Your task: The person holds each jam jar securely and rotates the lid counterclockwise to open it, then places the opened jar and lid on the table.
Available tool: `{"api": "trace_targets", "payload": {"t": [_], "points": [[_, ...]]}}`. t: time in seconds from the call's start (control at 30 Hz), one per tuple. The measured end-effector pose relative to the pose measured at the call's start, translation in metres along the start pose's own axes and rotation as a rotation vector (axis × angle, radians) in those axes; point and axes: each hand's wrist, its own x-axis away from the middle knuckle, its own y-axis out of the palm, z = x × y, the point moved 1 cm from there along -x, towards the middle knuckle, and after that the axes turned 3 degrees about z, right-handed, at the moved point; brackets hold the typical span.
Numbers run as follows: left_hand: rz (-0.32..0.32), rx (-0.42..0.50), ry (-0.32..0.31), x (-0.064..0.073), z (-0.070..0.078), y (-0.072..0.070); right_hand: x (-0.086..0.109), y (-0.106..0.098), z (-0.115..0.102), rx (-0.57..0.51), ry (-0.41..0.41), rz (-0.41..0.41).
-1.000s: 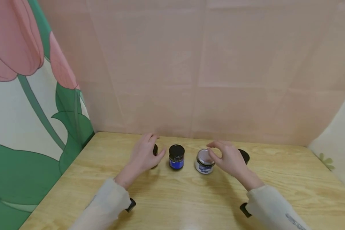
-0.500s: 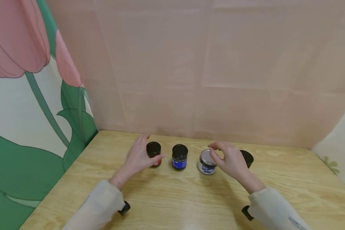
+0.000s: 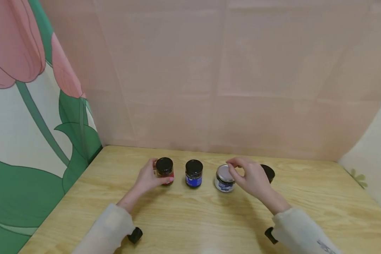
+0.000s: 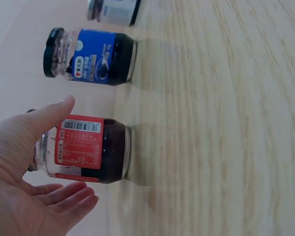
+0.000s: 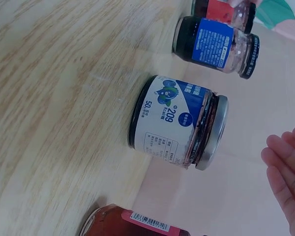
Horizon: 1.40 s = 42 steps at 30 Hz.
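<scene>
A jar with a red label and black lid (image 3: 164, 165) stands upright at the left of a row of jars. My left hand (image 3: 147, 178) is around its left side, thumb across the front, fingers behind. In the left wrist view the fingers (image 4: 71, 199) are loosely extended beside the red-labelled jar (image 4: 81, 147). My right hand (image 3: 249, 174) hovers beside and above a silver-lidded blueberry jar (image 3: 224, 180), thumb and index finger near its lid. In the right wrist view the hand (image 5: 287, 172) is apart from the blueberry jar (image 5: 172, 120), holding nothing.
Between the hands stands a blue-labelled jar with a black lid (image 3: 194, 173). Another black-lidded jar (image 3: 268, 173) is partly hidden behind my right hand; its red contents (image 5: 113, 223) show in the right wrist view. A pink cloth (image 3: 177, 88) hangs behind the wooden table (image 3: 190, 218).
My left hand has shifted left and lower, from covering the red-labelled jar to its left side, thumb now across the front. My right hand keeps nearly the same place above the blueberry jar.
</scene>
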Motion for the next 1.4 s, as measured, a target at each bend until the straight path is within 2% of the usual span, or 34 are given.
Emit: {"api": "trace_targets", "payload": {"t": [0.17, 0.33, 0.7, 0.97, 1.1, 1.2, 1.4], "points": [[-0.009, 0.04, -0.026, 0.0, -0.005, 0.002, 0.0, 0.001, -0.001, -0.007, -0.002, -0.007], [-0.005, 0.059, -0.02, 0.0, -0.008, 0.005, -0.001, 0.0, 0.0, 0.002, 0.013, -0.015], [-0.002, 0.037, 0.065, -0.001, -0.014, 0.015, 0.003, 0.001, 0.002, -0.01, 0.007, -0.015], [0.042, -0.006, 0.06, 0.003, -0.014, 0.011, 0.002, 0.011, 0.001, -0.045, -0.003, -0.027], [0.06, 0.005, 0.084, 0.003, -0.014, 0.011, 0.002, 0.011, 0.0, -0.076, -0.015, -0.04], [0.068, 0.019, 0.073, 0.001, -0.01, 0.009, 0.0, 0.009, 0.002, -0.102, -0.038, -0.049], [0.06, 0.01, 0.062, 0.003, 0.0, -0.004, 0.001, 0.007, -0.002, -0.102, -0.057, -0.044]]}}
